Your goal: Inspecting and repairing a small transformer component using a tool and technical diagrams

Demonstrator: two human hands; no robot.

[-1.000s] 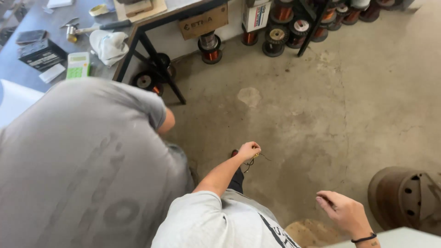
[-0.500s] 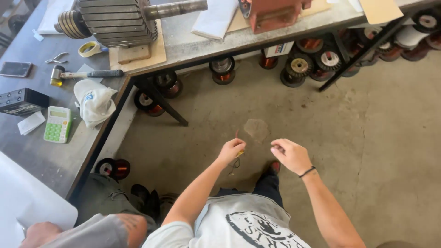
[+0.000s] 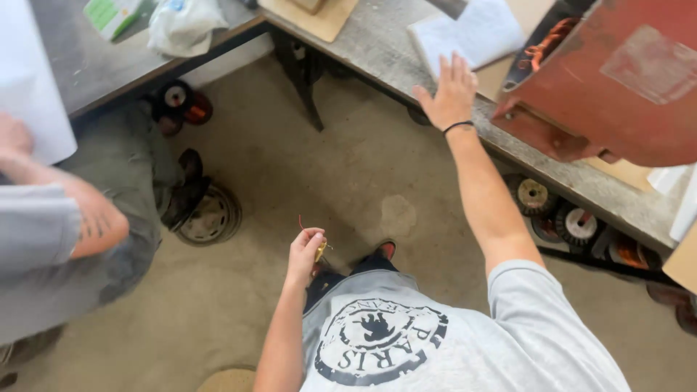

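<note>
Rust-red motor housing [image 3: 617, 80] sits on the grey workbench [image 3: 377, 54]. Right hand [image 3: 450, 91] lies flat, fingers spread, empty, beside it. Left hand [image 3: 305, 250] pinches a small brass piece [image 3: 320, 249] with red wire [image 3: 300, 221], low above the floor.

You wear a light grey short-sleeved T-shirt, its sleeve ending above the elbow on your right arm at about 4 o'clock in the view. On the chest, near 6 o'clock, sits a round dark grey printed emblem: a ring of lettering around a small dark figure. Both forearms are bare. A thin black band circles your right wrist, just below your right hand [image 3: 451, 93] at 1 o'clock. Your left hand [image 3: 305, 250] wears nothing. Below the shirt, dark trousers and a dark shoe with a red patch show.
</note>
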